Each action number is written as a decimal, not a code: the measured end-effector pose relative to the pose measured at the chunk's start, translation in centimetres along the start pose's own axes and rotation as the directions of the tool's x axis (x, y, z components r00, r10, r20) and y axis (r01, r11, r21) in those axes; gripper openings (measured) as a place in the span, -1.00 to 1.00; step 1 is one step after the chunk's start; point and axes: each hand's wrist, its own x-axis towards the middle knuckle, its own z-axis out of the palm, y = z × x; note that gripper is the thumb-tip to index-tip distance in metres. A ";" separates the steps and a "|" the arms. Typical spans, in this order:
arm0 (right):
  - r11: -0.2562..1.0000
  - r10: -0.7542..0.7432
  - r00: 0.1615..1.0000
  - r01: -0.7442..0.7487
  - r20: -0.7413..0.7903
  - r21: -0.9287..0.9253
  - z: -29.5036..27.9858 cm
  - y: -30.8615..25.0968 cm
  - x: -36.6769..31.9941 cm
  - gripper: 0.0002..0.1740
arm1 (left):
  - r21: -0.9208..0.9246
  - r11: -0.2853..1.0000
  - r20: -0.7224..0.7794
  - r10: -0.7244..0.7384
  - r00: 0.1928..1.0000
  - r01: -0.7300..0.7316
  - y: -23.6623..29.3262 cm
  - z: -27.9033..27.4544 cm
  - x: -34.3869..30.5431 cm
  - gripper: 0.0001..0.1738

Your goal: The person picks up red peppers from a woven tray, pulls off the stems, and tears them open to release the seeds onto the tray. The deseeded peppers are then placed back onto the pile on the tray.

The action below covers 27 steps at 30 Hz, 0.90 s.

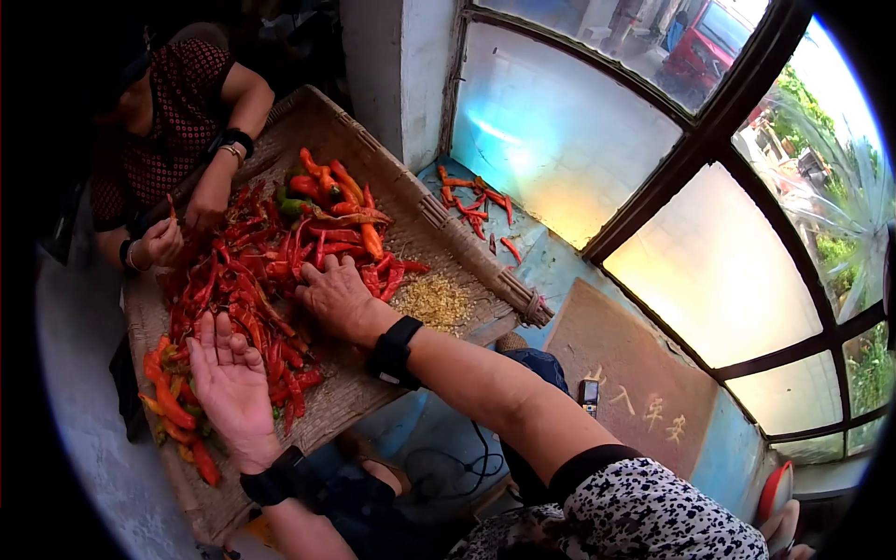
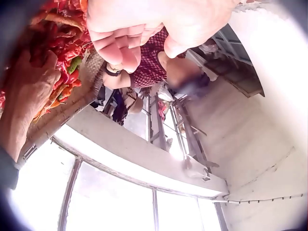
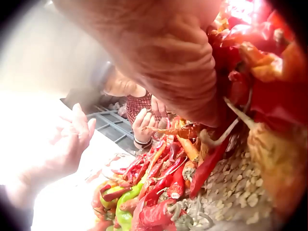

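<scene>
My left hand (image 1: pixel 231 383) is held palm up over the near left part of the woven tray (image 1: pixel 350 420), fingers slightly bent and nothing in the palm. In the left wrist view its fingers and thumb fill the top. My right hand (image 1: pixel 341 301) reaches down onto a heap of red chili peppers (image 1: pixel 247 308). Its fingertips are hidden among the peppers, so I cannot tell whether they pinch one. Larger orange-red peppers (image 1: pixel 371 241) lie just beyond it, and pale yellow seeds (image 1: pixel 434 303) are spread beside its wrist.
Across the tray, another person's hands (image 1: pixel 159 245) hold a small pepper. More orange and green peppers (image 1: pixel 173 401) lie at the tray's left edge. Several loose chilies (image 1: pixel 476 201) sit on the blue ledge below the window (image 1: pixel 560 131). A phone (image 1: pixel 589 397) rests on a brown board (image 1: pixel 644 383).
</scene>
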 end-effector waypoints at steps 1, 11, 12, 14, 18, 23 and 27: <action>0.999 -0.038 0.999 0.038 -0.007 -0.021 0.0 0.2 -0.3 -0.76 | 0.006 1.000 0.006 -0.003 1.000 0.003 -0.2 -0.2 0.1 -0.48; 0.970 -0.238 0.969 0.235 -0.059 -0.059 -1.0 3.3 -4.7 -0.78 | 0.088 0.991 0.046 -0.104 0.993 0.100 -3.1 1.9 -0.2 -0.47; 0.963 -0.268 0.959 0.265 -0.092 -0.048 -0.9 3.8 -4.9 -0.79 | 0.074 0.991 0.060 -0.119 0.991 0.114 -3.4 2.0 0.0 -0.48; 0.961 -0.277 0.956 0.274 -0.101 -0.044 -0.5 4.5 -5.3 -0.79 | 0.090 0.986 0.071 -0.147 0.987 0.140 -4.0 2.2 0.1 -0.49; 0.952 -0.304 0.949 0.306 -0.088 0.013 -1.9 5.3 -6.2 -0.77 | 0.151 0.974 0.069 -0.179 0.981 0.167 -5.3 3.2 0.1 -0.48; 0.924 -0.311 0.936 0.338 -0.167 0.179 -3.4 5.9 -6.6 -0.83 | 0.231 0.960 0.135 -0.193 0.972 0.159 -6.3 3.1 0.5 -0.49; 0.869 -0.211 0.881 0.368 -0.425 0.332 -4.3 6.2 -6.1 -0.83 | 0.266 0.949 0.066 -0.192 0.979 0.168 -6.5 3.5 0.6 -0.46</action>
